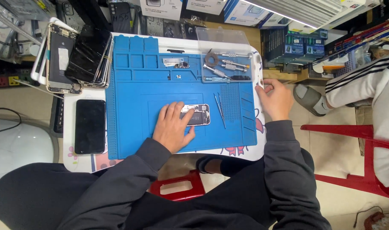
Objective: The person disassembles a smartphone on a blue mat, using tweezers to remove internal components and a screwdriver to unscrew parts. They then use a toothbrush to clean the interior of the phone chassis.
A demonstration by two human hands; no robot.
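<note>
An opened phone point(199, 115) lies on a blue work mat point(135, 89), its insides showing. My left hand point(174, 127) rests flat on the phone's left part and on the mat, fingers spread over it. My right hand point(276, 99) sits at the right edge of the small white table point(258, 145), fingers loosely curled against the rim; nothing is visibly held in it. Thin tweezers point(220, 110) lie on the mat just right of the phone.
A clear tray point(226, 64) with screwdriver bits sits at the mat's top right. A stack of phone screens point(75, 57) and a dark phone point(90, 125) lie left of the mat. Another person's striped sleeve point(364, 81) and a red stool point(352, 145) are on the right.
</note>
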